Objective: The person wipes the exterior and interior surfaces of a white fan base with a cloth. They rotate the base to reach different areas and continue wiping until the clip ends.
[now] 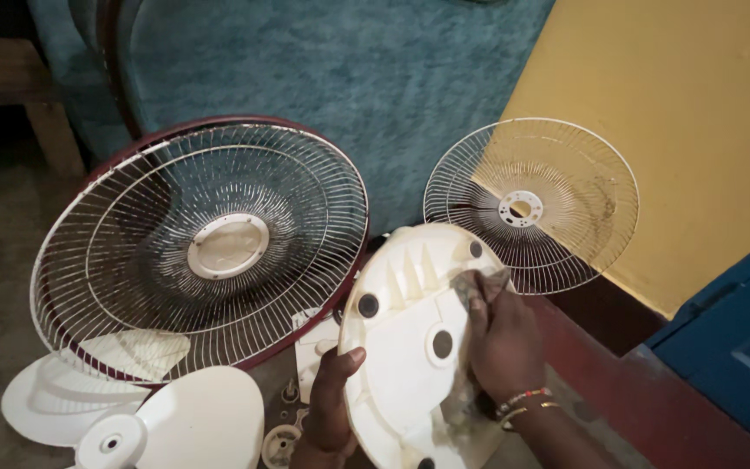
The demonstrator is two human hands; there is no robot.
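Fan base plate [410, 339], cream, underside grimy: left hand [332, 404] grips its edge, right hand [501, 339] presses apparently a rag [479, 285] on it; wiping partly done, dirt remaining.

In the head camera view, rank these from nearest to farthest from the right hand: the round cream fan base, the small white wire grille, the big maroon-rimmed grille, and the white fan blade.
1. Round cream fan base: under the right hand, touching it.
2. Small white wire grille: just above, leaning on the wall.
3. Big maroon-rimmed grille: to the left.
4. White fan blade: far lower left, on the floor.
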